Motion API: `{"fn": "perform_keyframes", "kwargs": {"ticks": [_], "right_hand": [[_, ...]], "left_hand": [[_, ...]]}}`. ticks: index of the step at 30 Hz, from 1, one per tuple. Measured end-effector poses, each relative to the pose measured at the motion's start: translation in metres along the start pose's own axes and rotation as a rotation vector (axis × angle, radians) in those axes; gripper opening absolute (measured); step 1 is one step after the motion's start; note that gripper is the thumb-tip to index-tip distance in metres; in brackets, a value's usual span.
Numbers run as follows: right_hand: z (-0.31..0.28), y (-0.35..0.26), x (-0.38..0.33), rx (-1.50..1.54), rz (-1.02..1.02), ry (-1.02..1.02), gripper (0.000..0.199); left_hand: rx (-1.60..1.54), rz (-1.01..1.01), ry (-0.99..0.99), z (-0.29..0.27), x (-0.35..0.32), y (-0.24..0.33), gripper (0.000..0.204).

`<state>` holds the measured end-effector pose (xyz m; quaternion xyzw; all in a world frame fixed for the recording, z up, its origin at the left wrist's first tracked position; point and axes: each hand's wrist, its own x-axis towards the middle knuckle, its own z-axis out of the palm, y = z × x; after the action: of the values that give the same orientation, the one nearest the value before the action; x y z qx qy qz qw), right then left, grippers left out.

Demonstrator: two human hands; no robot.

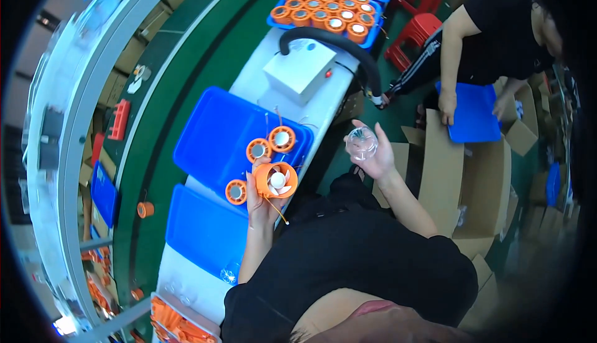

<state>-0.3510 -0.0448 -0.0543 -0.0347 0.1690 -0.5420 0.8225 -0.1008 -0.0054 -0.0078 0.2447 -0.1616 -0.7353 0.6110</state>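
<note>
Far left: we see a green conveyor belt (163, 103) running up the picture, with a red part (119, 120) beside it and a small orange ring (145, 209) lying on the belt.
Lower tray: a blue tray (202, 228) sits on the white bench (258, 82) just in front of our left forearm.
Upper tray: a second blue tray (214, 134) lies beyond it; three orange fan parts (270, 144) rest at its near right edge.
Left hand: our left hand (260, 197) grips an orange fan housing (275, 180), fingers curled round its side, the open face with its pale blades turned toward us; a thin wire hangs from it. It is held just above the near edge of the upper tray.
Bench beyond: a white box (298, 72) with a red button, a black hose (336, 41) arching over it, and farther off a tray of orange fans (333, 4).
Right hand: our right hand (373, 153) is raised well apart from the left, fingers loosely bent round a clear round cover (361, 142) resting in the palm.
Right side: another person (497, 26) in black holds a blue sheet (474, 113) over cardboard boxes (479, 181); red stools (420, 10) stand behind.
</note>
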Motion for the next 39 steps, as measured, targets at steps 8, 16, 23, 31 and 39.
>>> {"fn": "perform_keyframes", "kwargs": {"ticks": [8,16,23,31,39], "right_hand": [[-0.171,-0.059,0.007,0.077,-0.056,0.46,0.049],[-0.215,-0.072,0.087,0.243,-0.001,0.578,0.051],[-0.222,-0.082,0.089,-0.034,0.008,0.647,0.045],[-0.197,-0.116,0.049,-1.804,-0.388,0.778,0.038],[-0.177,-0.165,-0.03,-1.382,-0.494,0.718,0.026]], "left_hand": [[-0.145,-0.354,0.022,0.036,0.038,-0.05,0.049],[0.084,-0.391,-0.158,0.043,0.055,-0.08,0.047],[-0.137,-0.456,0.183,0.041,0.066,-0.109,0.046],[-0.322,-0.71,0.279,-0.002,0.122,-0.191,0.045],[-0.313,-0.952,0.346,-0.051,0.208,-0.293,0.04]]}}
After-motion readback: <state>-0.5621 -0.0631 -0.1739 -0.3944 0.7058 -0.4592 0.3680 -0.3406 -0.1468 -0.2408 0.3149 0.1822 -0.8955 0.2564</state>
